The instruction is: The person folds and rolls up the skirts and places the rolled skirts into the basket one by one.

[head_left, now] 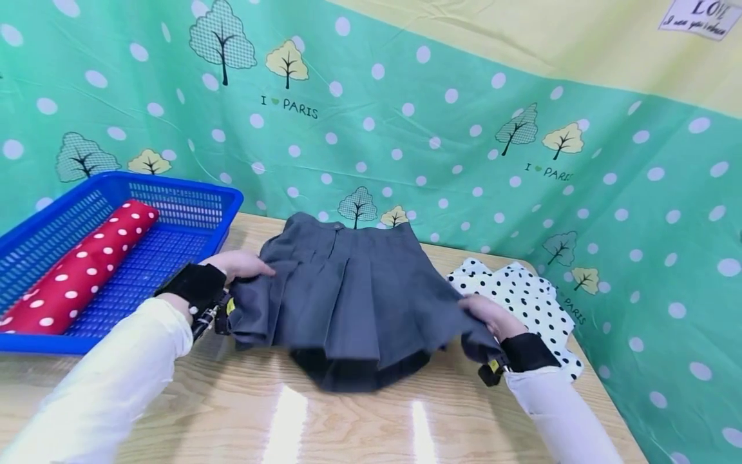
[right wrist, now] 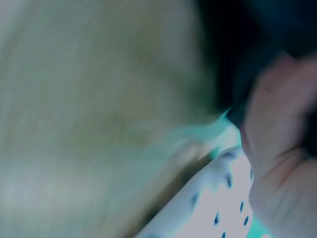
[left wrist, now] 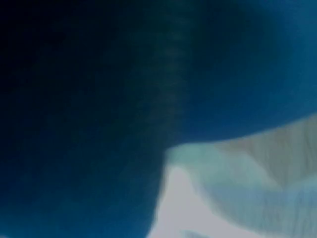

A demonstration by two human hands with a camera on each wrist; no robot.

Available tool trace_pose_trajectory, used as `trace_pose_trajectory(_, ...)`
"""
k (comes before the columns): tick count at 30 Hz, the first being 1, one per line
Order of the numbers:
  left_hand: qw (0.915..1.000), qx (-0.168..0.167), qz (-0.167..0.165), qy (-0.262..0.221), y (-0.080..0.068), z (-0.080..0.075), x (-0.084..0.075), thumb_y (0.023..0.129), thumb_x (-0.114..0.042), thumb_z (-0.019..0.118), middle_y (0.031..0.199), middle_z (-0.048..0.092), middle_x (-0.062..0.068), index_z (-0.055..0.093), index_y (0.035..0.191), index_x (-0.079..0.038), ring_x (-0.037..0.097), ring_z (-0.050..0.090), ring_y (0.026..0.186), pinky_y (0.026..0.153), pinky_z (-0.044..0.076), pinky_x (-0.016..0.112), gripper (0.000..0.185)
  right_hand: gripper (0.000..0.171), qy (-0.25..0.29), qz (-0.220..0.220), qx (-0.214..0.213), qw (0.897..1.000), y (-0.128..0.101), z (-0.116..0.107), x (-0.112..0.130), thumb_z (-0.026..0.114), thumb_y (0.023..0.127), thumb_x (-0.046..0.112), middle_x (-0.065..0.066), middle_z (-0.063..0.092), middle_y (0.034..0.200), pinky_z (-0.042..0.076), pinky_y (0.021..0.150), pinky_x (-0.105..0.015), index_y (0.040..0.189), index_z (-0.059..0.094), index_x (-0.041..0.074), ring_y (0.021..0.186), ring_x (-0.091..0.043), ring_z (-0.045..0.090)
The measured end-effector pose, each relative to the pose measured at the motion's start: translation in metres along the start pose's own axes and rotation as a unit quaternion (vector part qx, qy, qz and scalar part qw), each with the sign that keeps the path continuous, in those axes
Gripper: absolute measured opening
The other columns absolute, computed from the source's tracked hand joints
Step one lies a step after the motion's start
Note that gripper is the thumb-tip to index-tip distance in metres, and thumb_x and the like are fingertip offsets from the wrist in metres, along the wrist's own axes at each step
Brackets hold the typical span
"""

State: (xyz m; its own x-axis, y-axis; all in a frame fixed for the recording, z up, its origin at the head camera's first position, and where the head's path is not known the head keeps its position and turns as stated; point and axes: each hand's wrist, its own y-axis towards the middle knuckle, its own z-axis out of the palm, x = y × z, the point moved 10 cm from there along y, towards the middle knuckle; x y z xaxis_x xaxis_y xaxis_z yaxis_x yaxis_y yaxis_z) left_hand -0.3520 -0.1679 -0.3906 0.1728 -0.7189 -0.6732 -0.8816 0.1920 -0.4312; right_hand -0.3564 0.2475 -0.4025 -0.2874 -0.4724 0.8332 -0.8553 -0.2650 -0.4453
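A dark grey pleated skirt (head_left: 359, 290) is spread over the wooden table, its waistband toward the back and its front hem lifted above the tabletop. My left hand (head_left: 239, 264) grips its left side, fingers at the cloth. On the opposite side my right hand (head_left: 489, 312) grips the hem, with a fold of cloth hanging below it. In the right wrist view the right hand (right wrist: 282, 144) is curled at the dark cloth. Dark cloth (left wrist: 89, 119) fills most of the left wrist view and hides the left fingers.
At the left stands a blue plastic basket (head_left: 232, 203) holding a rolled red cloth (head_left: 87, 267) with white dots. White cloth with black dots (head_left: 530, 299) lies at the right, behind the right hand. A green patterned curtain (head_left: 371, 148) hangs behind the wooden table (head_left: 348, 425).
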Motion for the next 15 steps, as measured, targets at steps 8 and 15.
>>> trace_pose_trajectory(8,0.9545,-0.061,0.055,0.287,0.116,0.004,0.089,0.076,-0.029,0.073,0.077,0.058,0.011,0.061,0.082,-0.001,0.022,0.052,0.067,0.066,0.047,0.032,0.031,0.061,-0.193,0.052,0.039,0.979,0.006,0.012,-0.039,0.062,0.087,0.005,-0.031,0.048,0.129,0.053,0.085,-0.044,0.138,0.032,-0.013,0.112,-0.037,0.057)
trace_pose_trajectory(15,0.9567,-0.043,-0.002,0.288,0.008,0.003,0.013,0.078,-0.031,0.074,0.095,0.062,0.022,0.054,0.107,0.015,0.033,0.059,0.089,0.085,0.048,0.042,0.059,0.037,-0.273,0.072,0.060,0.957,0.005,0.012,-0.028,0.065,0.089,0.018,-0.011,0.061,0.089,0.056,0.066,-0.036,0.112,0.053,-0.007,0.075,-0.019,0.062)
